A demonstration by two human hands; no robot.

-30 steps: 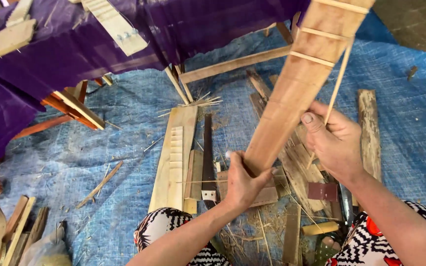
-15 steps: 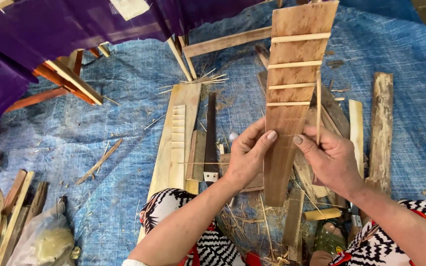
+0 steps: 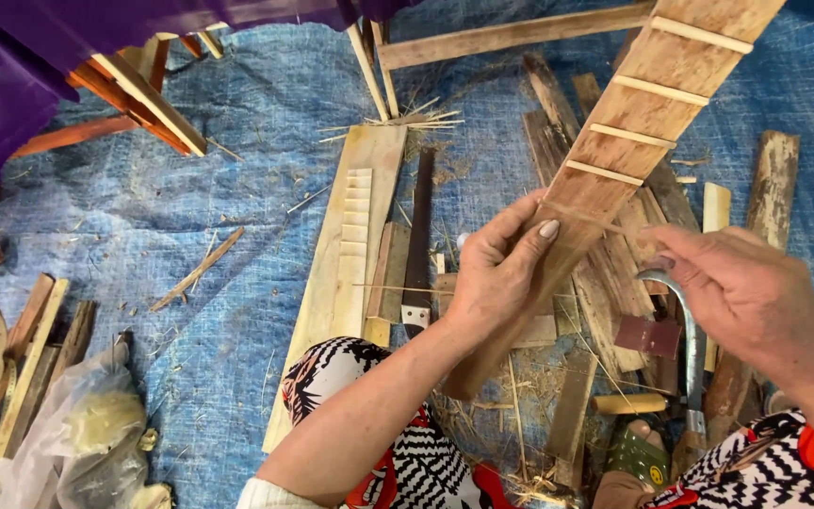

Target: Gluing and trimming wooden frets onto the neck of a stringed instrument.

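1. Left hand point(image 3: 496, 273) grips the long wooden board point(image 3: 614, 179) at its lower half, fingers point(image 3: 529, 236) wrapped over the left edge and pressed to the face. Board is tilted, top end up toward top right, foot down near the knees.
2. Right hand point(image 3: 746, 292) sits just right of the board, fingers curled together; looks like they pinch the thin bamboo stick point(image 3: 605, 224) lying across the board at the left thumb. The pinch itself is hidden, so I can't tell for sure.
3. Doing it well, my read: keep the left thumb clamped on the stick end, keep the stick parallel to the crosswise slats point(image 3: 657, 90) above it and match their spacing, and don't let the board twist.
4. Counts: 4 slats across the board, plus 1 loose stick below them. 2 hands, both the person's.
5. Left of the board on the blue tarp point(image 3: 237, 236): 1 pale plank point(image 3: 346, 283) with a notched strip, 1 dark blade point(image 3: 418, 245).
6. Right of the board: 1 curved sickle point(image 3: 690, 339), 1 rough weathered plank point(image 3: 770, 179).
7. Scattered splinters near the pale plank's top: too many to count.
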